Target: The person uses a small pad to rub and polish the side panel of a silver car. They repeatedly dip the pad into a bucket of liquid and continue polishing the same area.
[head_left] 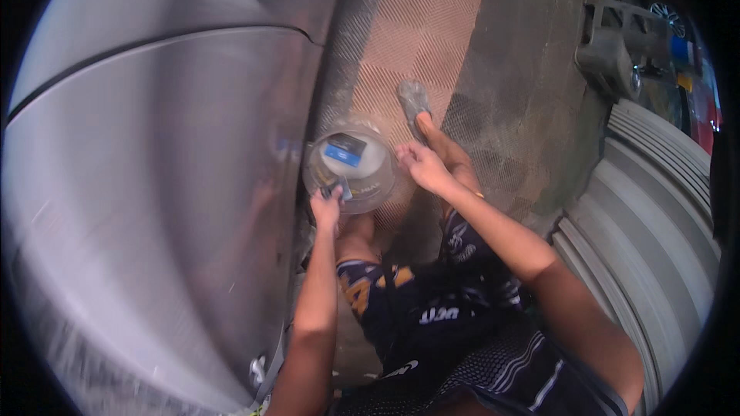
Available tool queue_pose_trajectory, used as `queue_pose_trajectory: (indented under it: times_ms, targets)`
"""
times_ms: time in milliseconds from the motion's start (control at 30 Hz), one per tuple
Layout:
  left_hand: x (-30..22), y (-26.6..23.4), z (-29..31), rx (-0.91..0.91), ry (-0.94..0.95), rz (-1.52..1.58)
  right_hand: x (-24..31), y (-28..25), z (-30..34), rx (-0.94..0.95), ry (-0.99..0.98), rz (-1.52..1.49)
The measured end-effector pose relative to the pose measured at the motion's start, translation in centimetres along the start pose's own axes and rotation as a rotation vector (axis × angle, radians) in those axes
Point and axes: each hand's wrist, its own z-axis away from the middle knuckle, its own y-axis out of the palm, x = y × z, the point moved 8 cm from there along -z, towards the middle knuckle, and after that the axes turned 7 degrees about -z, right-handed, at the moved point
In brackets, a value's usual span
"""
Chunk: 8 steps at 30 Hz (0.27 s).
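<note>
The person crouches beside a grey vehicle body panel [154, 208], with a clear plastic tub [351, 166] resting on the paved ground [432, 23] just in front of the knees. The left hand [327, 204] is curled closed at the near rim of the tub and pinches a small dark object [339, 189], possibly a sponge or pad; what it is cannot be told for certain. The right hand [422, 166] sits at the far-right rim of the tub, fingers bent and loosely gathered, touching or nearly touching the rim; whether it grips anything is not clear. Inside the tub lies a dark card or packet with a blue patch [344, 150]. A sandalled foot [416, 102] is planted just beyond the right hand. The step in hand appears to be taking an item from, or loading it at, the tub. To do this well, the right hand should steady the rim so that the light tub does not tip or slide toward the panel, while the left hand keeps a firm pinch on the dark object and lifts it clear of the wall before moving sideways. The tub stands just beside the panel, so the left forearm [316, 293] should travel close to the body to avoid brushing the painted surface. A ribbed metal shutter [655, 208] lies to the right, well apart.
</note>
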Motion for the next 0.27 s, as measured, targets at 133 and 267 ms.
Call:
queue_pose_trajectory:
  times_ms: [133, 267]
  targets:
    - [6.7, 10.4, -18.9, 0.052, 0.082, -0.093, -5.5, -2.8, -5.9, -0.248, -0.042, -0.174]
    - [14.7, 18.0, -31.1, 0.193, 0.801, -0.846, -14.8, -0.5, -8.3, -0.161, 0.149, -0.24]
